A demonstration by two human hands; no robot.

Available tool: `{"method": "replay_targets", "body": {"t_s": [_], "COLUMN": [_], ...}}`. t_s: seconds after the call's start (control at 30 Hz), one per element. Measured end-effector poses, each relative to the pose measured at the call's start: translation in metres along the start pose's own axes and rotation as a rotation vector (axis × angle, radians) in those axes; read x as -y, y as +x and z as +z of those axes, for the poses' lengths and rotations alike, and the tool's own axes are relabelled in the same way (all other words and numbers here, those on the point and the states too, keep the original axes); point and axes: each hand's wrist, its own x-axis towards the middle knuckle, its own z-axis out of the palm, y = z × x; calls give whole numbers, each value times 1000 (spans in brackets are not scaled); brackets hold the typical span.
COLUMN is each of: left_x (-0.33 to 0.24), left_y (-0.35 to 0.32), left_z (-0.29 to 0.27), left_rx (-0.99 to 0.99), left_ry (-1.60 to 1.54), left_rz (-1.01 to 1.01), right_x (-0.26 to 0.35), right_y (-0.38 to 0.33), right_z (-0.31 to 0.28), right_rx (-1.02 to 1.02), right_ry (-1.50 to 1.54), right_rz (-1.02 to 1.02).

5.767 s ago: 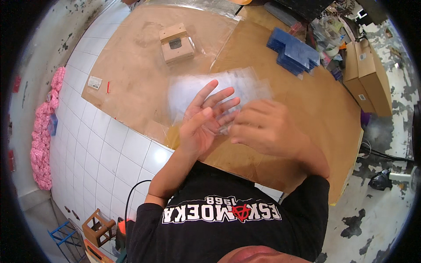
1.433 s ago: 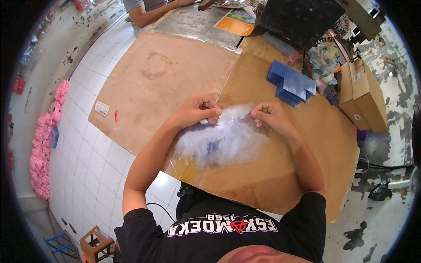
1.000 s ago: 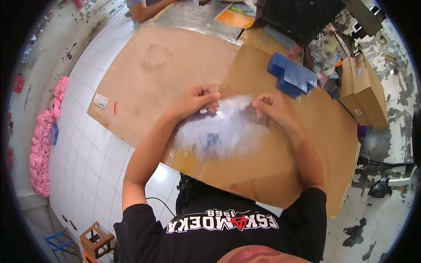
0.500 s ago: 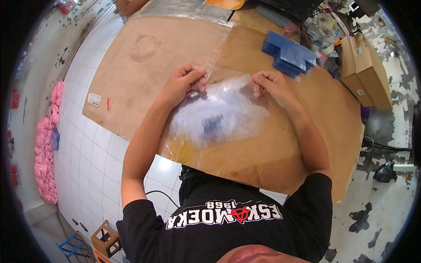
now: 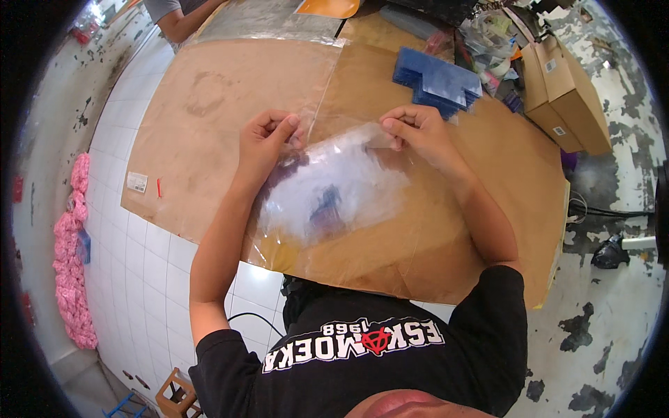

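Observation:
A clear, shiny plastic sheet or bag is spread over the brown-covered table in front of me. My left hand is closed in a pinch at its upper left edge. At the upper right corner, the thumb and fingers of my right hand pinch the same plastic. White glare hides much of its surface, and a dark blue reflection or patch shows in its middle. Beyond my right hand lies a stack of blue-tinted clear plastic pieces, not touched by either hand.
Brown sheeting covers the table. A white label and a small red strip lie at its left. Cardboard boxes and loose plastic bags crowd the far right. Another person's arm is at the far left.
The view has shifted, moving the table and stack leftward in the picture. My hands are slightly farther apart, still pinching the plastic. More of the other person's arm shows.

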Motion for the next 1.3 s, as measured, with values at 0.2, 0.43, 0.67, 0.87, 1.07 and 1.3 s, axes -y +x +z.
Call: {"method": "replay_targets", "body": {"t_s": [0.2, 0.43, 0.67, 0.87, 1.07, 1.3], "left_x": [-4, -1, -3, -4, -5, -6], "left_y": [-3, 0, 0, 0, -1, 1], "left_z": [1, 1, 2, 1, 0, -1], "left_rx": [-44, -42, 5, -41, -11, -41], "left_ry": [23, 54, 32, 46, 0, -41], "left_rz": [17, 32, -8, -38, -30, -46], "right_x": [33, 30, 25, 28, 30, 32], "right_y": [-5, 4, 10, 13, 12, 11], "right_z": [-25, -72, -85, -91, -91, -76], "right_rx": [-148, -428, -321, -281, -298, -393], "right_ry": [-526, -1239, -1271, -1220, -1147, -1198], "right_rz": [-167, -480, -347, -290, -315, -627]}}
